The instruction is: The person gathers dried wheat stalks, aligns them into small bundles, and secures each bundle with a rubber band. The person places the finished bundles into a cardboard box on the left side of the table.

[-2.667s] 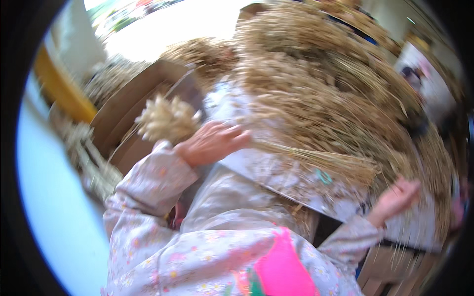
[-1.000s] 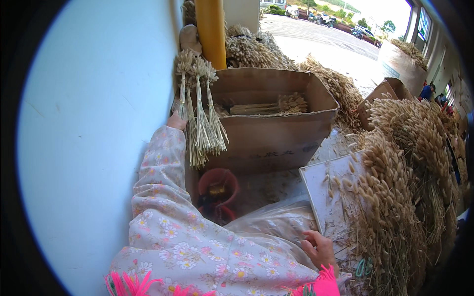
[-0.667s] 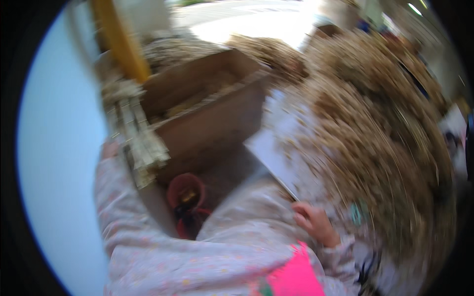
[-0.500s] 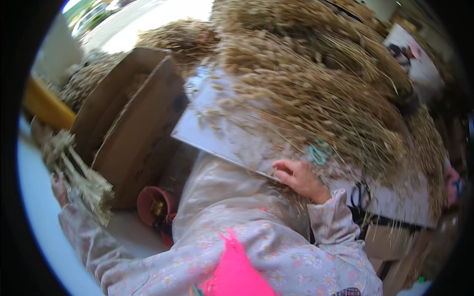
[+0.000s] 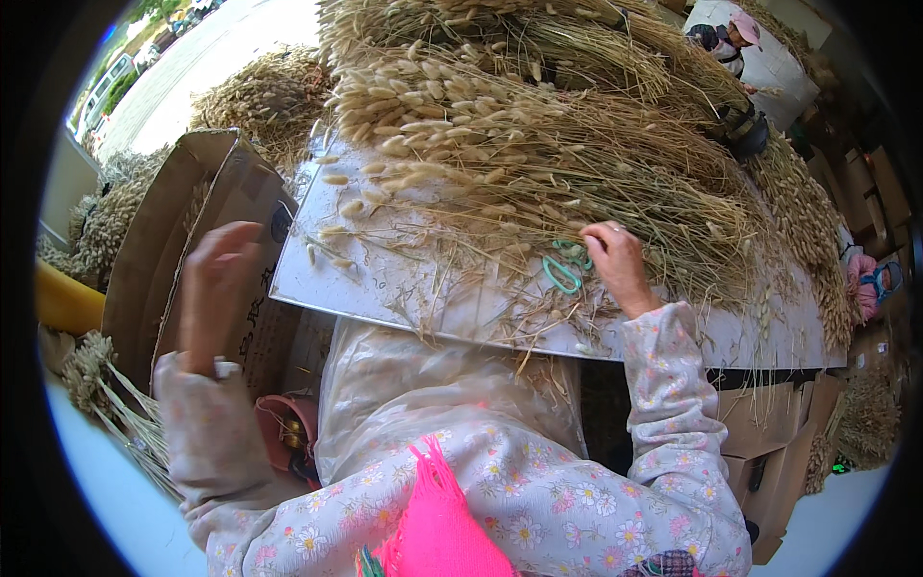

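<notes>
My left hand (image 5: 216,284) is raised in front of the cardboard box (image 5: 226,207), smeared by motion. Its fingers look stretched out, with nothing seen in them. Below it, at the far left, lies a tied bundle of dried grass (image 5: 111,385), heads away from me. On the white table, my right hand (image 5: 620,264) rests against the near side of a big heap of dried bunny-tail grass (image 5: 538,144). Its fingers are bent together among the stalks; what they pinch is hidden. Beside its fingertips sit green looped handles (image 5: 561,276), like those of scissors.
Loose heads and broken stalks litter the white table (image 5: 385,298). A pink bucket (image 5: 288,428) stands below the box. Clear plastic sheeting (image 5: 423,380) covers my lap. More grass heaps (image 5: 260,101) lie beyond. Another person (image 5: 726,43) in a pink cap is at the far right.
My left hand has let go of the grass bundle at the far left and come up in front of the box. My right hand has moved from the table edge to the stalks. The view has shifted.
</notes>
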`<state>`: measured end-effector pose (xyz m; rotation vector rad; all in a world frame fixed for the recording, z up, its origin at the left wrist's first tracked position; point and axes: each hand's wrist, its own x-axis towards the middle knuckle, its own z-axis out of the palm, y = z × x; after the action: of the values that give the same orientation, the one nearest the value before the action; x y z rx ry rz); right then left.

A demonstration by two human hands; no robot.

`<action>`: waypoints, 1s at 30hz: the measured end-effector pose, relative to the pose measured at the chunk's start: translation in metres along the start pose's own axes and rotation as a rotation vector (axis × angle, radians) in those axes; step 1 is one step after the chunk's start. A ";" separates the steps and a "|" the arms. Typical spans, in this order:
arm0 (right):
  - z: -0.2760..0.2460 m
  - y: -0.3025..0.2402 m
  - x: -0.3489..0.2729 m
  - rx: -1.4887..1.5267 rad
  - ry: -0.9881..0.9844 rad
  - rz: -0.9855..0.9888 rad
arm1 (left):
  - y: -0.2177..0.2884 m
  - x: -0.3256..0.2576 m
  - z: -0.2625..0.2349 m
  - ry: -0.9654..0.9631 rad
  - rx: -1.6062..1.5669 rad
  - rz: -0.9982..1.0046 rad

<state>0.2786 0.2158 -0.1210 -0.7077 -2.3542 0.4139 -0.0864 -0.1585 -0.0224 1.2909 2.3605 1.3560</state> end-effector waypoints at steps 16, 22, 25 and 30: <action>0.005 -0.049 0.007 -0.142 -0.003 -0.211 | 0.018 -0.023 0.172 -0.540 -0.755 -0.358; 0.009 -0.068 -0.018 -0.185 -0.081 -0.293 | 0.017 0.002 0.181 -0.210 -1.487 -0.484; 0.021 -0.089 -0.024 -0.233 -0.064 -0.273 | 0.022 0.001 0.180 -0.146 -1.861 -0.483; 0.056 -0.147 -0.018 -0.153 0.011 -0.455 | 0.039 -0.023 0.166 -0.232 -1.895 -0.343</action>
<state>0.1978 0.0806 -0.1052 -0.2217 -2.4600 0.0309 0.0317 -0.0588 -0.0968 0.2872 0.3259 1.9929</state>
